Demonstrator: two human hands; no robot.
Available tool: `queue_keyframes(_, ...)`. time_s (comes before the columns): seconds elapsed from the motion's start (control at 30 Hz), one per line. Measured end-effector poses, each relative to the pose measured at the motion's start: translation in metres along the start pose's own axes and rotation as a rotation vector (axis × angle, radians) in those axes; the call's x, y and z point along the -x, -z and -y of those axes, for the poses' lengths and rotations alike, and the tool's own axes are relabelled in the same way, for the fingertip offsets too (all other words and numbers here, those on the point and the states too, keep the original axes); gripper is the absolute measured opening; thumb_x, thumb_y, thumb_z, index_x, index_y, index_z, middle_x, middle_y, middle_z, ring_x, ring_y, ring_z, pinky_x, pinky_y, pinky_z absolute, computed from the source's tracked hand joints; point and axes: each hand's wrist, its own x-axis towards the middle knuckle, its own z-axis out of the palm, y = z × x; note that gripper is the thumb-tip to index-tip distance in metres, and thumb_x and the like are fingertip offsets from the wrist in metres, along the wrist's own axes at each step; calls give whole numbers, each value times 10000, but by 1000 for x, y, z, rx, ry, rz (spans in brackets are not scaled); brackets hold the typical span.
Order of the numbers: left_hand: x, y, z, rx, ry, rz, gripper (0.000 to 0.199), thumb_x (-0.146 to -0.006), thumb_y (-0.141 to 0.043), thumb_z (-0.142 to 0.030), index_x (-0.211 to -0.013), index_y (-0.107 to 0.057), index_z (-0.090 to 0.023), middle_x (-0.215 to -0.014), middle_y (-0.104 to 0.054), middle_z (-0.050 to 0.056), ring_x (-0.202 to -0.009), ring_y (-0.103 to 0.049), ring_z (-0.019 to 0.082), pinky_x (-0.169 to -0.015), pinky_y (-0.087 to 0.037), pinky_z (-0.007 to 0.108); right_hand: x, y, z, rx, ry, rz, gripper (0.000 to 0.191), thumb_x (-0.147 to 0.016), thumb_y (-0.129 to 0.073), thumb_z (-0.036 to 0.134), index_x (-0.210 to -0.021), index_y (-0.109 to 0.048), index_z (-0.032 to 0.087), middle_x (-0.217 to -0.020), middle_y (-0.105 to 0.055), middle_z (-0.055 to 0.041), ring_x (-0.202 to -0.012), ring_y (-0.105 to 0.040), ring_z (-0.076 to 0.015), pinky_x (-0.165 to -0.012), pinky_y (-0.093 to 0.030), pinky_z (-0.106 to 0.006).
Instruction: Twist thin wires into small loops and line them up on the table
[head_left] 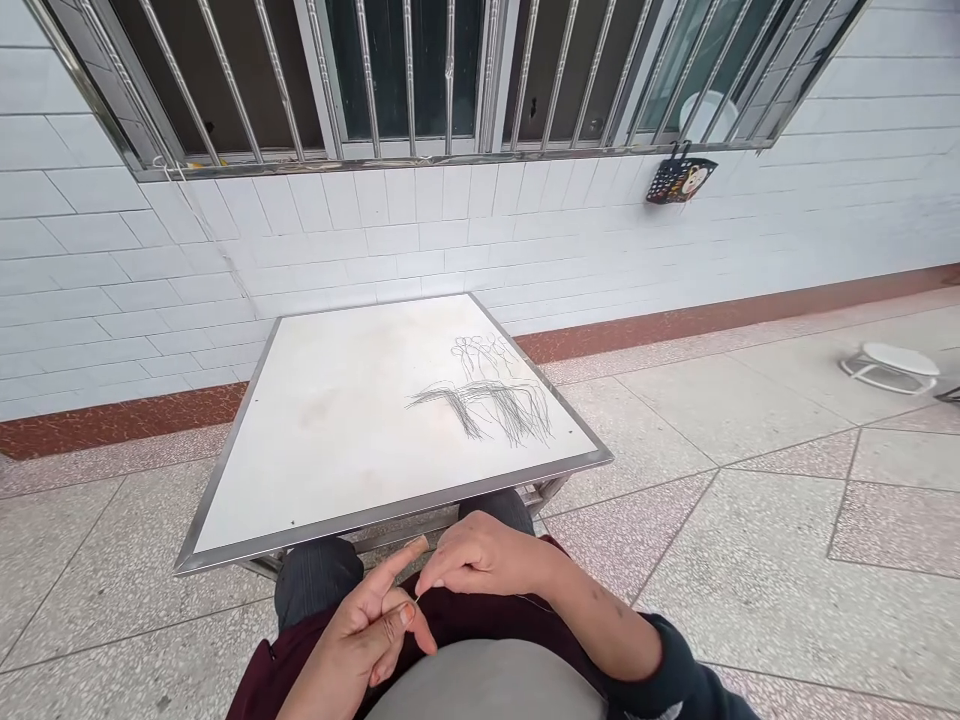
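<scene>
My left hand is low in the view, above my lap, with the index finger stretched out and the thumb pressed toward the other fingers. A tan wrap, perhaps tape, covers that index fingertip. My right hand meets it from the right, its thumb and forefinger pinched together. Between the two sets of fingertips shows a tiny bit of thin strand; its kind is too small to tell. On the white table beyond lie a bundle of thin dark strands and, behind it, several strands with looped ends.
The metal-edged white table stands against a tiled wall, over my knees. A barred window is above it. A dark patterned bag hangs from the bars. At the right a white round stool stands on the stone floor.
</scene>
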Motion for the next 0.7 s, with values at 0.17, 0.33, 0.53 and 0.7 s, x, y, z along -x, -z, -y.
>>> queue_keyframes(0.17,8,7,-6,-101,-1,-17,661,-866,-514,-474,-1441,-317,-217,-696,-640,40,-448,-228,57,-436,-180,214,1,-2,-1,54,4,-55,296,-940,-426,208,-1042,-704,198,-866,-730,-24,-785,-646,-114,-755,-447,-190)
queue_keyframes(0.33,16,16,-8,-156,1,-79,669,-853,-504,-512,-1432,-339,-220,-658,-624,25,-428,-247,61,-431,-172,210,4,2,-7,4,-30,-99,272,-933,-451,217,-1038,-702,220,-944,-731,-15,-846,-651,-124,-807,-452,-208)
queue_keyframes(0.53,22,53,-9,-329,-6,-321,685,-839,-511,-521,-1433,-327,-233,-687,-624,-1,-459,-342,87,-455,-307,212,23,22,-19,-55,-326,-345,261,-924,-458,230,-994,-708,194,-787,-698,-11,-569,-558,-89,-573,-425,-192)
queue_keyframes(0.7,14,42,-42,-457,-133,-453,560,-829,-560,-469,-1347,-472,-276,-1005,-677,43,-794,-572,162,-753,-461,282,16,25,-4,-100,-380,-359,240,-922,-475,250,-1003,-696,202,-673,-619,19,-513,-481,-71,-541,-371,-182)
